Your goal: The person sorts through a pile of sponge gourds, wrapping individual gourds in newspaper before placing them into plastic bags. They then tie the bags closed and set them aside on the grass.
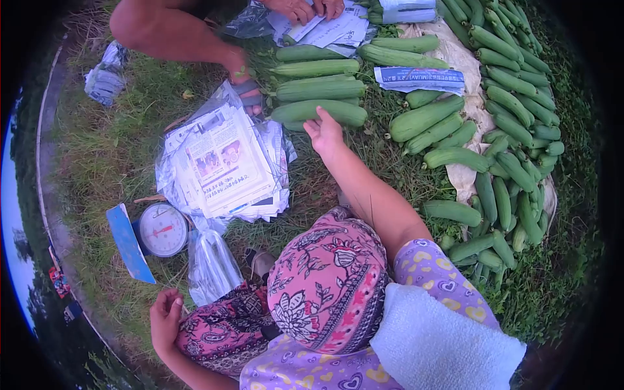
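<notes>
My right hand (323,132) reaches forward, fingers spread, fingertips at the lower edge of a long green gourd (318,113) lying nearest in a short row. Beside my patterned knee, my left hand (167,318) rests empty, its fingers loosely bent and the thumb apart. Other gourds (317,68) lie just beyond the near one. Left of the row is a stack of newspaper sheets (224,162) in clear plastic. A round dial scale (163,229) stands near a rolled clear plastic bag (211,263).
Another person's hands (305,10) are on paper sheets (325,29) at the top, and that person's leg (175,32) is upper left. A big gourd heap (520,117) covers a pale cloth (455,45) at right. A blue printed wrapper (419,79) lies between.
</notes>
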Tool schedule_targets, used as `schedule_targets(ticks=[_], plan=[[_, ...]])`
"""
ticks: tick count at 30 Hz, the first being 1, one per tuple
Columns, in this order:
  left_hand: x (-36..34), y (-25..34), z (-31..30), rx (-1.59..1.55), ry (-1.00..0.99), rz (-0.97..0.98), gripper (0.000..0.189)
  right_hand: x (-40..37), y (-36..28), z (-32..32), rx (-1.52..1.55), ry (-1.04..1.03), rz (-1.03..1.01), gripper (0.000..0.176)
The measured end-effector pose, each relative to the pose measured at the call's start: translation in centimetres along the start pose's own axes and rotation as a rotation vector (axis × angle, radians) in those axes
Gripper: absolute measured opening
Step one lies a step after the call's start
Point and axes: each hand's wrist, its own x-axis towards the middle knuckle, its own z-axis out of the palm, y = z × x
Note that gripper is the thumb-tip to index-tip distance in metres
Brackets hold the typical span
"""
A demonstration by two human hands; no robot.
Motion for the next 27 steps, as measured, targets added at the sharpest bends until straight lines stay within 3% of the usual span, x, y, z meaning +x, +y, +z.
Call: schedule_targets(ticks=[4, 8, 10, 12, 13, 14, 16, 18, 22, 24, 27], plan=[[0.3, -0.2, 0.1, -0.060, -0.011, 0.006, 0.026, -3.1, -2.3, -0.4, -0.075, 0.013, 0.117, 0.050], [0.1, 1.0, 0.4, -0.001, -0.027, 0.051, 0.026, -9.5, -7.6, -5.7, -0.562, -0.333, 0.027, 0.046], [0.1, 0.8, 0.5, -0.037, -0.034, 0.049, 0.026, -12.4, -11.8, -8.4, -0.831, -0.244, -0.182, 0.039], [0.0, 0.5, 0.4, -0.032, -0.026, 0.052, 0.026, -12.7, -16.7, -13.1, -1.190, -0.147, -0.610, 0.033], [0.0, 0.4, 0.4, -0.009, -0.019, 0.063, 0.026, -14.0, -19.4, -14.3, -1.443, 0.047, -0.830, 0.031], [0.0, 0.4, 0.3, 0.014, -0.010, 0.077, 0.026, -14.5, -22.2, -16.1, -1.680, 0.135, -1.002, 0.039], [0.0, 0.9, 0.4, 0.045, -0.010, 0.080, 0.026, -15.2, -26.3, -18.4, -2.065, 0.303, -1.161, 0.048], [-0.2, 1.2, 0.4, 0.033, -0.003, 0.081, 0.027, -13.9, -28.9, -21.6, -2.329, 0.445, -1.067, 0.057], [-0.1, 0.7, 0.5, -0.001, 0.019, 0.091, 0.027, -12.4, -31.4, -23.6, -2.430, 0.408, -1.125, 0.059], [-0.3, 1.8, 0.6, 0.063, 0.001, 0.088, 0.026, -12.8, -32.4, -23.0, -2.398, 0.270, -1.055, 0.055], [-0.2, 1.6, 0.7, 0.052, 0.026, 0.037, 0.026, -12.9, -33.3, -22.0, -2.261, 0.019, -1.214, 0.049]])
